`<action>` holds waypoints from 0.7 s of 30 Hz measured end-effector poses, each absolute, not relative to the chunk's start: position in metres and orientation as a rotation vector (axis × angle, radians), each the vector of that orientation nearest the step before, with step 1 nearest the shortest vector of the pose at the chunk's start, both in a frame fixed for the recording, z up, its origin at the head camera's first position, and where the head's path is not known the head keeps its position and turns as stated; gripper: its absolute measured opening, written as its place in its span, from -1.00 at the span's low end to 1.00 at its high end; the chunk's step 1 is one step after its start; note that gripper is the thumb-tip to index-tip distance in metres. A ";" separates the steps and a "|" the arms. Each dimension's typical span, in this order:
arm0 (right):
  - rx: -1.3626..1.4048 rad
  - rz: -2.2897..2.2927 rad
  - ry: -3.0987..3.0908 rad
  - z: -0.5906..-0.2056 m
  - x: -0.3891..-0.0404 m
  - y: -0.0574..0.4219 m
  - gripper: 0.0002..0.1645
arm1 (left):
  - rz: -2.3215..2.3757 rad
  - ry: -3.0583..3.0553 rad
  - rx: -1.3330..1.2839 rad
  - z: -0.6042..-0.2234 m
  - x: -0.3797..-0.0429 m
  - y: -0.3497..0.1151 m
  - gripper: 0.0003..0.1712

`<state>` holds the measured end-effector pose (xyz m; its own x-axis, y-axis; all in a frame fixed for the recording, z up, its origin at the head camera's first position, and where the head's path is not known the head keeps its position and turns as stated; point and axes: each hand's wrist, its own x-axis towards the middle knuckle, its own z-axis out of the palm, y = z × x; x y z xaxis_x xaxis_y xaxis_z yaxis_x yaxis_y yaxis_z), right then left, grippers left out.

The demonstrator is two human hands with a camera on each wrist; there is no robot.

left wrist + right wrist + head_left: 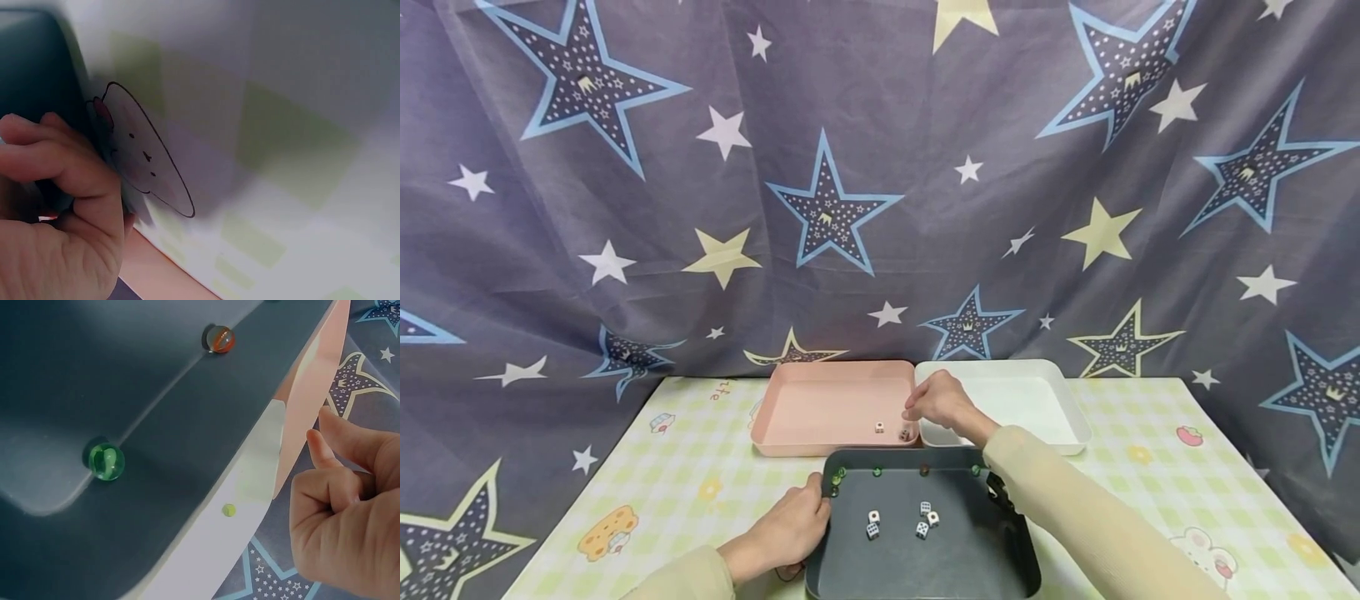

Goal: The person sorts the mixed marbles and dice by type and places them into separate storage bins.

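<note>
My left hand grips the left wall of a dark grey tray, its fingers bent at the rim in the left wrist view. Over the right front corner of a pink tray hangs my right hand; thumb and index tips stand slightly apart with nothing visible between them, other fingers curled. Below those fingertips is a die, and another white die lies to its left. Several dice rest mid dark tray. Green marbles and an orange-streaked marble sit along its far side.
A white tray stands right of the pink one, their sides meeting. Both are behind the dark tray on a green-checked tablecloth. A star-patterned curtain hangs at the table's back edge.
</note>
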<state>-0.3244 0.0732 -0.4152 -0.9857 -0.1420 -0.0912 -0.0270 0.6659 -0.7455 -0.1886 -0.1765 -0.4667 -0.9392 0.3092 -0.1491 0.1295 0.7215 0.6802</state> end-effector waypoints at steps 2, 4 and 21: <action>-0.148 -1.223 2.736 -0.415 -0.323 0.074 -0.92 | 1.038 2.660 0.343 -0.465 -0.189 -0.177 -0.68; -0.158 -1.223 2.739 -0.414 -0.321 0.074 -0.92 | 1.040 2.646 0.340 -0.463 -0.188 -0.177 -0.74; -0.177 -1.224 2.718 -0.413 -0.316 0.081 -0.91 | 1.127 2.576 0.385 -0.468 -0.182 -0.178 -0.72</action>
<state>-0.3157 0.0806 -0.4132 -0.9809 -0.1709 -0.0925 -0.0439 0.6589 -0.7510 -0.1822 -0.1784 -0.4677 -0.9183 0.3592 -0.1664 0.1215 0.6556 0.7452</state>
